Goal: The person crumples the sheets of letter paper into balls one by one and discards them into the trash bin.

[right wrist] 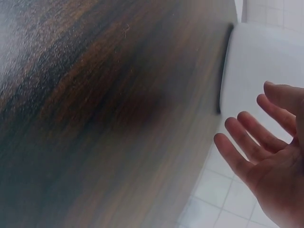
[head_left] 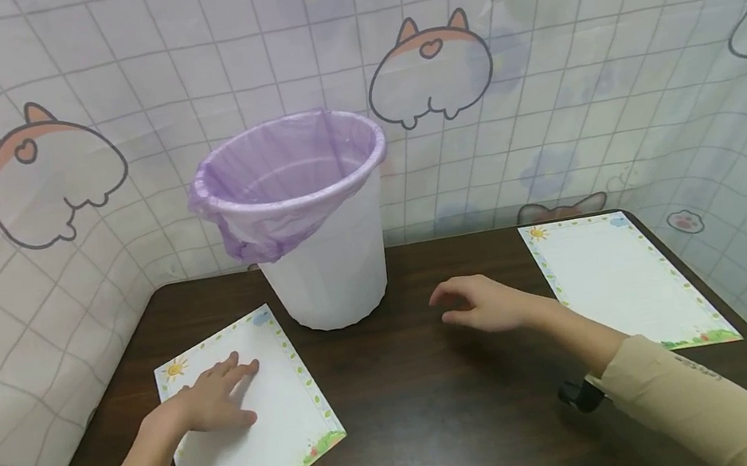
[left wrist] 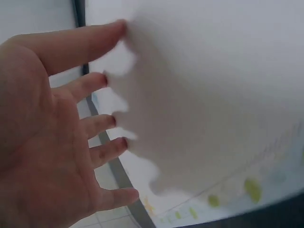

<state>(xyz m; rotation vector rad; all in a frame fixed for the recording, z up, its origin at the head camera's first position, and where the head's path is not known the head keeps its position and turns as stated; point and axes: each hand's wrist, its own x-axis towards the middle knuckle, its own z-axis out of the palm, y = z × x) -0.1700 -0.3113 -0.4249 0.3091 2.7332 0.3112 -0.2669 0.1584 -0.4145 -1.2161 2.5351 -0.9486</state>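
Observation:
My left hand (head_left: 213, 398) is spread over a sheet of white paper (head_left: 276, 408) with a printed sun, leaves and grass border, lying at a slant on the left of the table. In the left wrist view its fingertips (left wrist: 124, 143) are right at the paper's surface, and the hand casts a shadow on the sheet. My right hand (head_left: 481, 303) hovers over the dark table between the bin and a second sheet, its fingers loosely bent around nothing. That second bordered sheet (head_left: 626, 276) lies at the right, partly behind my right forearm.
A white bin (head_left: 337, 279) with a purple liner (head_left: 265, 237) folded over its rim stands at the back of the dark wooden table (head_left: 402, 422). A grid-patterned curtain (head_left: 231, 53) with cartoon corgis hangs close behind and along both sides.

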